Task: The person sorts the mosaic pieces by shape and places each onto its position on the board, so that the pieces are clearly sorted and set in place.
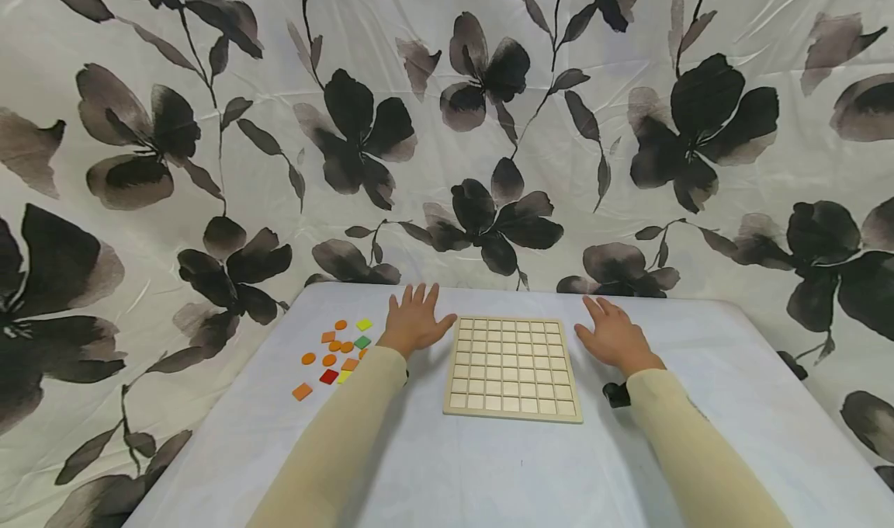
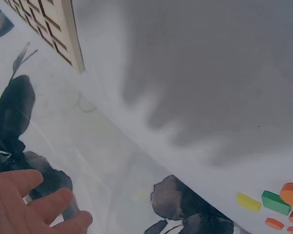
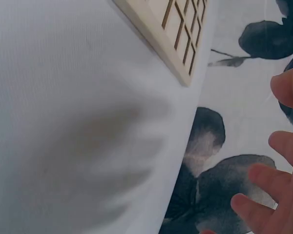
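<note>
A square wooden grid board point(image 1: 513, 369) with rows of shallow cells lies flat on the white table, no pieces in its cells. Just left of it, my left hand point(image 1: 416, 324) hovers palm down with fingers spread, its shadow falling on the table. To the board's right, my right hand point(image 1: 616, 337) is held in the same way, holding nothing. Left of the left forearm are scattered several small flat pieces: orange discs point(image 1: 308, 359), orange squares point(image 1: 303, 392), a red square point(image 1: 329, 376), a green square point(image 1: 362, 342) and yellow squares point(image 1: 364, 324). The left sleeve may hide some.
The white table point(image 1: 489, 474) ends at a far edge against a floral cloth backdrop point(image 1: 419, 140). A dark wrist camera point(image 1: 616, 394) sits at the right cuff. One corner of the board point(image 3: 183, 73) shows in the right wrist view.
</note>
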The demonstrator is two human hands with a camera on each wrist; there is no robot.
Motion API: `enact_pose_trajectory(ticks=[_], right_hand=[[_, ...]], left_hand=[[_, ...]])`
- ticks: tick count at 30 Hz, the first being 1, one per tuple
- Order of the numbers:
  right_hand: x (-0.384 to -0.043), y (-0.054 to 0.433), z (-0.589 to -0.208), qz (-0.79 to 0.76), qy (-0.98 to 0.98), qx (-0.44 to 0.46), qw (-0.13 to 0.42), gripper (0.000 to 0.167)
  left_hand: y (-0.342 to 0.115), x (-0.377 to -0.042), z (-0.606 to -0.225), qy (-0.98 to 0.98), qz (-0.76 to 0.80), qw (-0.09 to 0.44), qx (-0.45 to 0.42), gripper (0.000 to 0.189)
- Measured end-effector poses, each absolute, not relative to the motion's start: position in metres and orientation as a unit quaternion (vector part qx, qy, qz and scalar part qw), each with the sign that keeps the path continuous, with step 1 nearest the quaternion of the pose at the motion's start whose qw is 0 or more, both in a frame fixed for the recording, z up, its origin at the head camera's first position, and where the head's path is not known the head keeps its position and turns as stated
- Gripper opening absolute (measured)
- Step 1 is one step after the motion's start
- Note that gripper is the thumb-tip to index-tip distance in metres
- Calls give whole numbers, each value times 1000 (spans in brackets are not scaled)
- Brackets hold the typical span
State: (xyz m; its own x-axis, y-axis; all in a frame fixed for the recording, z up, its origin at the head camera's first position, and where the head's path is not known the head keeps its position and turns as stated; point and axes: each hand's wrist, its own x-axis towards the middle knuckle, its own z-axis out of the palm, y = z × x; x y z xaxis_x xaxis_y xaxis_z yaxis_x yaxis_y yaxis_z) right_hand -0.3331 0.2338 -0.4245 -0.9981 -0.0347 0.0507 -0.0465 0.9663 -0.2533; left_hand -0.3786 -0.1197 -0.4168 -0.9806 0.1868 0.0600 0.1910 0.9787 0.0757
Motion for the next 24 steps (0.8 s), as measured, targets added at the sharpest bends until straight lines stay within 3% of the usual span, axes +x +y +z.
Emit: enact_pose_trajectory(ticks=[24], right_hand=[[-318, 218, -441, 201, -978, 46, -25, 63]], left_hand=[[-130, -353, -422, -994, -56, 11, -92, 83]])
